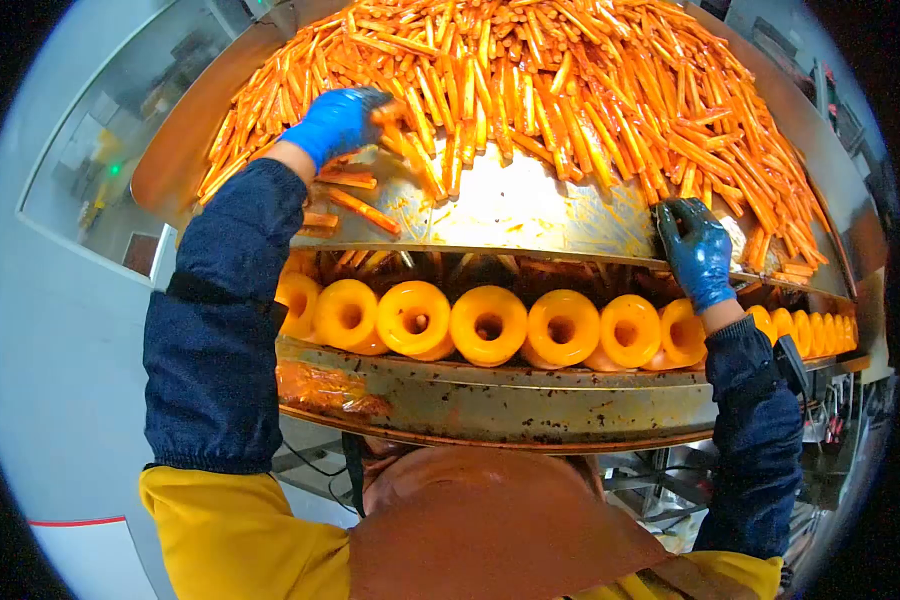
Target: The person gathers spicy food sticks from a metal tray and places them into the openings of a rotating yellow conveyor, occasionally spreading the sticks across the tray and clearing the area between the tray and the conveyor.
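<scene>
1. Long, glossy orange sticks (pixel 500 110) are heaped thickly over the far part of a wide, shiny metal tray (pixel 530 215). A few lie loose at the tray's left, close to its front edge.
2. The left hand (pixel 342 125), in a blue glove smeared dark at the fingers, is over the left side of the heap. I see its fingers curled around at least one orange stick; blur keeps me from counting.
3. The right hand (pixel 698 255), in a similar stained blue glove, touches the tray's front edge toward the right. Its fingers are bent and slightly apart; I cannot tell whether they grip the edge.
4. Just below that edge runs a row of round, thick-rimmed, yellow-orange cups (pixel 488 299), their mouths facing me. One left of centre contains a small orange piece.
5. In front of the cups stands a long metal wall (pixel 530 400), spotted with dark residue.
6. Closest to my view are the person's plain brown apron (pixel 500 535), yellow clothing (pixel 240 530) and navy sleeves (pixel 215 360).
7. At far left, a pale panel (pixel 70 380) has a window with a small green light (pixel 115 168) showing in it.
</scene>
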`<state>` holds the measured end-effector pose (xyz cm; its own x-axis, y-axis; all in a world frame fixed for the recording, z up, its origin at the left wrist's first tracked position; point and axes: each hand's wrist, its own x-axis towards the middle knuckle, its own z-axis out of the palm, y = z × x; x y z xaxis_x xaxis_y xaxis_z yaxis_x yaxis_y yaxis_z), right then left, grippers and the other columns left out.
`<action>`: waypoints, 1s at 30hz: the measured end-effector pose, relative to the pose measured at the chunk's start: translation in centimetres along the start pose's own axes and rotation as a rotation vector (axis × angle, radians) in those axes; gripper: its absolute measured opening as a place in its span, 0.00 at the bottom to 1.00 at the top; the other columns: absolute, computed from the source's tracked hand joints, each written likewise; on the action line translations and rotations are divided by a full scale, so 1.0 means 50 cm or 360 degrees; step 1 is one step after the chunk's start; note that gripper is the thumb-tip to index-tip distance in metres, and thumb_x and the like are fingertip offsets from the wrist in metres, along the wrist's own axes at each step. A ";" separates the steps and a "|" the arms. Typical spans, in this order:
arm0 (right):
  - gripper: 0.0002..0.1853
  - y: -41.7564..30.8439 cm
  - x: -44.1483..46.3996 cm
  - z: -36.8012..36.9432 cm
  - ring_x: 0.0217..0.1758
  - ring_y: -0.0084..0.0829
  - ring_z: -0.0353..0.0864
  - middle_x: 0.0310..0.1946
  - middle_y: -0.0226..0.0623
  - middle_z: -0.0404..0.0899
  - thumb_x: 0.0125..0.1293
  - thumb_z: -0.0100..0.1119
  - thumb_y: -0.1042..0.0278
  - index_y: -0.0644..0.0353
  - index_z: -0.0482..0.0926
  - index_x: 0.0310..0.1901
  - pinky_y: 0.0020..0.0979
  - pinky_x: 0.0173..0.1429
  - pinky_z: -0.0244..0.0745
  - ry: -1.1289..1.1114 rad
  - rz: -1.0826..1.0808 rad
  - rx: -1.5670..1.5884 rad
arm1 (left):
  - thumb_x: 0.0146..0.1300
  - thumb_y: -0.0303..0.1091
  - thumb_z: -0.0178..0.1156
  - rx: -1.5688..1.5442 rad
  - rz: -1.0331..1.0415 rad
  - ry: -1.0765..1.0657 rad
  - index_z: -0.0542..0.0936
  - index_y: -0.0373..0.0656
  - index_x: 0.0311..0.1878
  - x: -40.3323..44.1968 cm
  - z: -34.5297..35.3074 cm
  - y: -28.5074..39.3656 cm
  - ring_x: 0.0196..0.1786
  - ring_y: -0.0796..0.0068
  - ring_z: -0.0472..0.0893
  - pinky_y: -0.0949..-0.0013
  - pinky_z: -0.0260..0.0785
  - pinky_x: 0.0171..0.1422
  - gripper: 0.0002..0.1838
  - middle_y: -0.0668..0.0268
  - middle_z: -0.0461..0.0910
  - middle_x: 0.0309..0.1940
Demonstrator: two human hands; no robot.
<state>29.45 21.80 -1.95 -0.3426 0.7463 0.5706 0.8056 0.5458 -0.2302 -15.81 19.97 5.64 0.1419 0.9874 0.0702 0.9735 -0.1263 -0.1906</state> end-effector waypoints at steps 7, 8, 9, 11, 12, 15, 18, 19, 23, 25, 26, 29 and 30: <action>0.14 0.003 -0.001 0.002 0.35 0.46 0.79 0.33 0.44 0.80 0.63 0.54 0.55 0.57 0.81 0.34 0.41 0.40 0.74 -0.0002 0.0021 -0.0031 | 0.54 0.41 0.66 -0.1259 -0.0606 0.1063 0.75 0.40 0.56 -0.058 0.032 -0.104 0.46 0.70 0.80 0.69 0.72 0.50 0.27 0.58 0.79 0.49; 0.15 0.002 -0.001 0.001 0.35 0.46 0.79 0.34 0.44 0.80 0.63 0.53 0.53 0.57 0.81 0.35 0.42 0.40 0.74 -0.0036 0.0049 -0.0012 | 0.56 0.37 0.64 -0.1585 -0.0676 0.1228 0.76 0.43 0.51 -0.086 0.006 -0.085 0.40 0.75 0.77 0.72 0.70 0.45 0.19 0.65 0.78 0.42; 0.15 0.004 -0.003 0.001 0.35 0.46 0.79 0.34 0.44 0.80 0.63 0.53 0.53 0.57 0.81 0.35 0.42 0.40 0.74 -0.0039 0.0046 -0.0008 | 0.58 0.33 0.62 -0.1912 -0.0742 0.1392 0.77 0.46 0.46 -0.114 -0.019 -0.063 0.35 0.79 0.74 0.75 0.68 0.40 0.12 0.72 0.77 0.35; 0.15 0.010 -0.002 0.005 0.36 0.46 0.80 0.34 0.43 0.80 0.63 0.53 0.53 0.57 0.81 0.35 0.42 0.41 0.75 -0.0025 0.0015 -0.0051 | 0.59 0.33 0.61 -0.2107 -0.0656 0.1595 0.76 0.46 0.43 -0.161 -0.040 -0.037 0.32 0.79 0.74 0.74 0.68 0.37 0.09 0.73 0.75 0.30; 0.15 0.006 0.000 0.003 0.36 0.46 0.80 0.34 0.43 0.80 0.63 0.53 0.53 0.57 0.81 0.35 0.42 0.41 0.75 -0.0030 0.0011 -0.0046 | 0.60 0.34 0.60 -0.2297 -0.0606 0.1565 0.76 0.46 0.43 -0.187 -0.043 -0.032 0.32 0.79 0.74 0.74 0.68 0.37 0.09 0.73 0.75 0.30; 0.16 0.000 -0.001 -0.002 0.37 0.46 0.80 0.35 0.44 0.80 0.64 0.52 0.53 0.57 0.81 0.35 0.42 0.42 0.75 -0.0153 0.0128 -0.0097 | 0.61 0.32 0.58 -0.2433 -0.0596 0.1388 0.74 0.45 0.47 -0.268 -0.037 0.015 0.28 0.76 0.76 0.72 0.71 0.32 0.11 0.71 0.74 0.31; 0.17 0.002 0.002 0.001 0.37 0.46 0.80 0.35 0.44 0.80 0.64 0.51 0.52 0.57 0.82 0.35 0.42 0.43 0.74 -0.0096 0.0105 -0.0083 | 0.60 0.32 0.59 -0.2680 -0.0627 0.1511 0.73 0.43 0.47 -0.314 -0.039 0.144 0.31 0.74 0.78 0.71 0.74 0.34 0.13 0.69 0.75 0.33; 0.16 0.004 0.005 0.004 0.38 0.45 0.80 0.36 0.43 0.80 0.63 0.52 0.53 0.56 0.82 0.37 0.40 0.44 0.75 -0.0082 0.0087 -0.0078 | 0.59 0.31 0.59 -0.2876 -0.0707 0.1386 0.73 0.42 0.47 -0.330 -0.051 0.175 0.32 0.74 0.79 0.71 0.75 0.36 0.13 0.69 0.75 0.33; 0.09 -0.054 0.005 -0.012 0.40 0.38 0.81 0.39 0.37 0.81 0.60 0.60 0.66 0.51 0.81 0.42 0.33 0.46 0.76 0.0271 -0.0131 0.0271 | 0.57 0.28 0.61 -0.2921 -0.0657 0.1149 0.75 0.43 0.47 -0.361 -0.031 0.216 0.39 0.75 0.79 0.73 0.73 0.45 0.14 0.67 0.78 0.38; 0.17 -0.184 0.005 -0.037 0.43 0.30 0.79 0.43 0.35 0.80 0.56 0.64 0.70 0.50 0.79 0.49 0.29 0.46 0.75 0.0325 -0.0338 0.0958 | 0.57 0.29 0.62 -0.2746 -0.0672 0.0984 0.75 0.43 0.47 -0.361 -0.022 0.234 0.40 0.76 0.79 0.73 0.72 0.46 0.14 0.67 0.79 0.39; 0.25 -0.250 -0.002 -0.043 0.44 0.30 0.78 0.50 0.36 0.76 0.55 0.66 0.67 0.48 0.74 0.56 0.29 0.46 0.74 0.0116 -0.0433 0.1190 | 0.57 0.29 0.63 -0.2554 -0.0682 0.0810 0.76 0.43 0.47 -0.363 -0.020 0.247 0.41 0.76 0.79 0.74 0.71 0.47 0.14 0.67 0.79 0.40; 0.24 -0.414 -0.058 -0.064 0.39 0.26 0.78 0.42 0.36 0.78 0.56 0.67 0.67 0.57 0.70 0.54 0.31 0.45 0.74 -0.0240 -0.0528 0.1143 | 0.53 0.28 0.67 -0.2333 -0.0616 0.0629 0.75 0.41 0.52 -0.361 -0.009 0.306 0.40 0.82 0.75 0.76 0.71 0.46 0.21 0.71 0.78 0.38; 0.20 -0.419 -0.063 -0.018 0.41 0.33 0.79 0.41 0.40 0.78 0.57 0.66 0.64 0.57 0.73 0.50 0.35 0.45 0.74 -0.0171 -0.0576 0.1296 | 0.52 0.27 0.68 -0.2423 -0.0624 0.0777 0.76 0.40 0.52 -0.353 0.008 0.326 0.40 0.83 0.74 0.76 0.70 0.46 0.22 0.72 0.77 0.38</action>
<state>14.10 7.67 1.79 -0.5853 0.4853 0.6495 0.0612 0.8252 -0.5615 -2.52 0.52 0.92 -0.3877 0.8955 0.2183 0.1895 -0.1544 0.9697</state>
